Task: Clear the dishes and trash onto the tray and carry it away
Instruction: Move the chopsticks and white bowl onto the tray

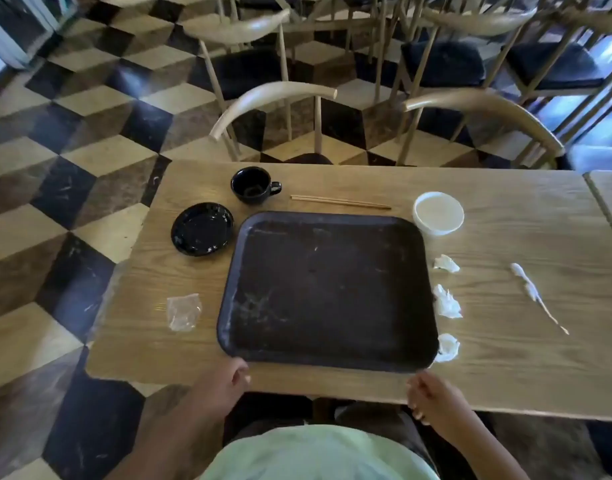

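On the wooden table [505, 358] lies the dark tray [327, 292], long axis left-right. Saucer [202, 229], cup [254, 185], chopsticks [339, 202] and white bowl [438, 213] flank it. Left hand [228, 379] and right hand [432, 396] hover loosely curled, grasping nothing.

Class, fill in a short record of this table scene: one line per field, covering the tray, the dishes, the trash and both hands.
tray: dark tray, nothing on it, middle of the wooden table
dishes: black cup and black saucer left of the tray; white bowl to its right
chopsticks: chopsticks beyond the tray
trash: three tissue wads, clear wrapper, paper sleeve
left hand: left hand at the tray's near edge
right hand: right hand near the right corner, empty
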A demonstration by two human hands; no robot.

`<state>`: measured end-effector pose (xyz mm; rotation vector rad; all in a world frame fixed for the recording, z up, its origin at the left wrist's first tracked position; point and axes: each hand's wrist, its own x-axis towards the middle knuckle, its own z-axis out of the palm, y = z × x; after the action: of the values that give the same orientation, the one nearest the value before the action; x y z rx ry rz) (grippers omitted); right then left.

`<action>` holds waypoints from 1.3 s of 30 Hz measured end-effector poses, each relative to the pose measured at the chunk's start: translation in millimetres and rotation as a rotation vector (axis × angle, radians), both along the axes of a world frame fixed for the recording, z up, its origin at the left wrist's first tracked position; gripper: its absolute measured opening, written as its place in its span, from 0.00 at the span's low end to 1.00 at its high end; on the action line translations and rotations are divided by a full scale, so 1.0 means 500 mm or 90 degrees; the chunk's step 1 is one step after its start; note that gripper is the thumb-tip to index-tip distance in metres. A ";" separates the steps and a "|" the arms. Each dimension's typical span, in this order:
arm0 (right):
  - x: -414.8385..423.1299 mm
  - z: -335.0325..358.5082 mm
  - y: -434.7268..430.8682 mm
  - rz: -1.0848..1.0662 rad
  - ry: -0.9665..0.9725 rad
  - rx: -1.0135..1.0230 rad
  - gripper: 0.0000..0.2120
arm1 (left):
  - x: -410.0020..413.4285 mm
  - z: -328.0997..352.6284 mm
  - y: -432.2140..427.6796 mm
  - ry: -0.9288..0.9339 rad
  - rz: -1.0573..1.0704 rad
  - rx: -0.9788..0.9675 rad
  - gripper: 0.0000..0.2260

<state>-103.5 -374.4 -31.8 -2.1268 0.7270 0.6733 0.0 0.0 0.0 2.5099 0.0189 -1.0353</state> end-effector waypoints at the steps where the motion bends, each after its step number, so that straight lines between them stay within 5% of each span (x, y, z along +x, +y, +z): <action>1: 0.019 -0.003 -0.015 -0.004 -0.015 0.035 0.08 | 0.012 -0.007 -0.013 0.004 0.003 0.003 0.08; 14: 0.306 0.101 -0.197 0.180 -0.037 -0.052 0.05 | 0.219 0.008 -0.216 -0.038 -0.108 0.049 0.13; 22: 0.467 0.116 -0.267 0.173 -0.150 -0.127 0.03 | 0.392 0.013 -0.332 -0.128 -0.220 0.052 0.14; 28: 0.562 0.118 -0.292 0.187 -0.218 -0.219 0.21 | 0.528 0.006 -0.401 -0.196 -0.257 0.036 0.16; 39: 0.646 0.065 -0.317 0.256 -0.123 -0.322 0.48 | 0.707 -0.053 -0.492 -0.294 -0.316 -0.010 0.21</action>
<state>219.7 -533.1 0.7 -2.8028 0.3885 0.5106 353.6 -245.9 -26.7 2.7406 -0.7743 -0.5808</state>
